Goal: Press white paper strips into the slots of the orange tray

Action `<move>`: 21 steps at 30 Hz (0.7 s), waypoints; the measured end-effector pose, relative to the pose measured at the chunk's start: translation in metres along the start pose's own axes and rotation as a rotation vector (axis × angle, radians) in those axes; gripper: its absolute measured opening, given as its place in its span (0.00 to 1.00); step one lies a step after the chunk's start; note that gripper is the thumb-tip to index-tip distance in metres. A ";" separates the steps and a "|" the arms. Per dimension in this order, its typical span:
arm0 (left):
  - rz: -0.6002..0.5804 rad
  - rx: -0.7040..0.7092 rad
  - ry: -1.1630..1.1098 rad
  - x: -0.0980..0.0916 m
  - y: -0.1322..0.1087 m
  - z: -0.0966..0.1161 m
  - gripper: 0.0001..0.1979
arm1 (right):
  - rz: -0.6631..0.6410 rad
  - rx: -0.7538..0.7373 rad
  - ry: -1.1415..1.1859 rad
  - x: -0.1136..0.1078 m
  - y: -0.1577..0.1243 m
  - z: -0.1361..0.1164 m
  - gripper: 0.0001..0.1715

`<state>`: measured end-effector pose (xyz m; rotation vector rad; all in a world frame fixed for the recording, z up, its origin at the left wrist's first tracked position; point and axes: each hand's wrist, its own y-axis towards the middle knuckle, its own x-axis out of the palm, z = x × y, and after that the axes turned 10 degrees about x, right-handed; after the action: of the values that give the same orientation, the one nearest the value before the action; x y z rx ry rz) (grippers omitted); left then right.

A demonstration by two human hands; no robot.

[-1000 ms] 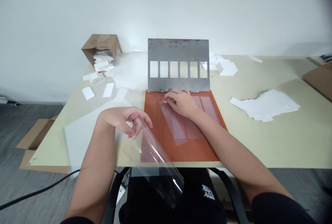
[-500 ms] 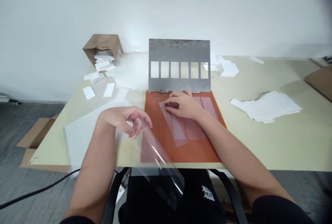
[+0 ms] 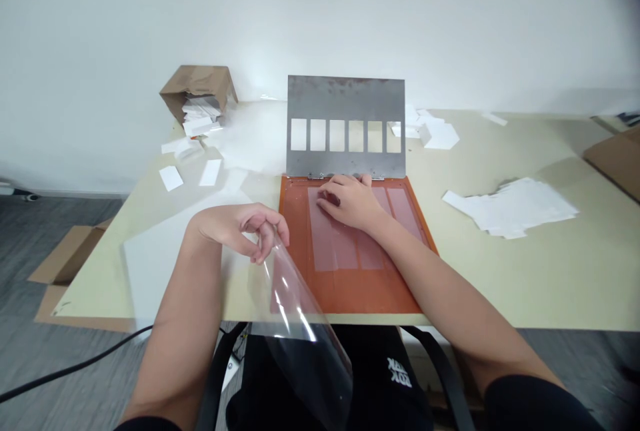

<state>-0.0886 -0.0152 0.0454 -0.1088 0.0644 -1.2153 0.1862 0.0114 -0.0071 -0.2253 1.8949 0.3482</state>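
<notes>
My left hand (image 3: pixel 255 231) is closed in a pinch on the upper edge of a clear plastic film sheet (image 3: pixel 300 311). The sheet hangs curled over the table's front edge, in front of my lap. My right hand (image 3: pixel 353 201) rests with bent, parted fingers on a translucent plastic strip (image 3: pixel 334 244), which lies straight on an orange board (image 3: pixel 345 294). More translucent strips (image 3: pixel 404 208) lie beside it, partly hidden by my right hand and forearm. Hinged to the board's back edge, a grey metal plate (image 3: pixel 345 98) with a row of rectangular windows stands upright.
A cardboard box (image 3: pixel 207 78) full of white pieces lies at the back left. Loose white cards (image 3: pixel 171 178) are near it, and a large pale sheet (image 3: pixel 165 244) lies left of the board. White paper pieces (image 3: pixel 520 208) are piled at the right. A wall (image 3: pixel 320 11) rises behind.
The strip under my right hand has turned from slanted to straight on the orange board. The clear film in my left hand has swung and hangs lower; that hand has barely moved.
</notes>
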 end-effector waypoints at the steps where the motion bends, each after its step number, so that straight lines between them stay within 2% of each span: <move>1: 0.004 0.007 0.019 0.000 0.000 0.000 0.20 | 0.003 0.006 -0.004 0.000 0.000 0.000 0.11; 5: 0.013 0.039 0.077 -0.001 0.000 0.001 0.16 | 0.011 0.026 -0.014 0.001 0.001 0.000 0.12; 7: 0.002 0.059 0.072 -0.002 0.000 0.001 0.18 | 0.010 0.028 -0.016 0.001 0.001 0.000 0.11; 9: -0.003 0.085 0.020 -0.003 0.001 0.000 0.24 | 0.008 0.028 -0.018 0.002 0.001 0.000 0.11; 12: 0.051 0.117 -0.099 -0.004 0.003 -0.004 0.35 | 0.011 0.030 -0.021 0.002 0.001 -0.001 0.11; 15: 0.146 0.115 -0.156 -0.004 0.004 -0.006 0.38 | 0.015 0.034 -0.028 0.002 0.001 -0.002 0.11; 17: 0.222 0.083 -0.145 -0.004 0.005 -0.007 0.32 | 0.017 0.036 -0.034 0.002 0.001 -0.003 0.11; 19: 0.296 0.036 -0.093 -0.004 0.006 -0.007 0.21 | 0.016 0.036 -0.041 0.002 0.001 -0.003 0.12; 21: 0.317 -0.003 -0.022 -0.003 0.007 -0.007 0.13 | 0.015 0.033 -0.046 0.003 0.001 -0.003 0.12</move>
<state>-0.0836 -0.0103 0.0379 -0.1100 0.0617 -0.8978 0.1818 0.0117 -0.0082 -0.1794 1.8564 0.3293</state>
